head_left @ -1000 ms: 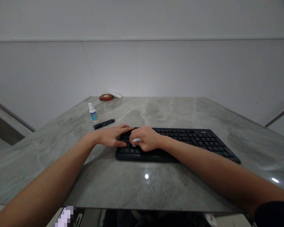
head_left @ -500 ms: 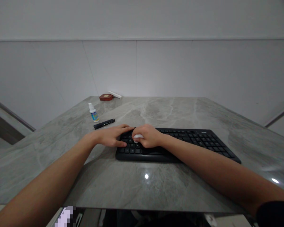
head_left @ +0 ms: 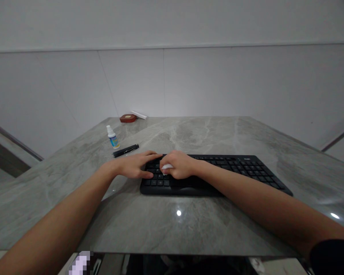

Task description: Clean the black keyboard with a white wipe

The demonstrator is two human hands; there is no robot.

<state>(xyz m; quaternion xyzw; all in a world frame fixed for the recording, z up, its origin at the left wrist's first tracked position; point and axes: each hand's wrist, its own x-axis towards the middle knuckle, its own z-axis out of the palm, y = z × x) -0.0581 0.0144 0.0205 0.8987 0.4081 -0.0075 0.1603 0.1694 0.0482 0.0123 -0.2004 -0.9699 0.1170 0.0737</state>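
Note:
A black keyboard (head_left: 186, 190) lies on the grey marbled table in front of me. My left hand (head_left: 136, 165) rests at its left end with fingers apart, the thumb on the lower keys and the fingers along the top left corner. Just to its right, my right hand (head_left: 178, 165) is closed around a crumpled white tissue or wipe (head_left: 167, 167), pressed down on the left-side keys. Part of the wipe is hidden inside the fist. My right forearm crosses over the middle of the keyboard and covers some keys.
Left of the keyboard lies a black brush-like tool (head_left: 126, 150), with a small white and blue spray bottle (head_left: 112, 138) behind it. Near the far edge of the table (head_left: 189, 130) are a reddish-brown case (head_left: 127, 118) and a white strip (head_left: 139, 114). A pale wall stands behind.
Both hands stay almost in the same place on the keyboard. The white wipe in my right fist has shifted very slightly, and the view has tilted a little.

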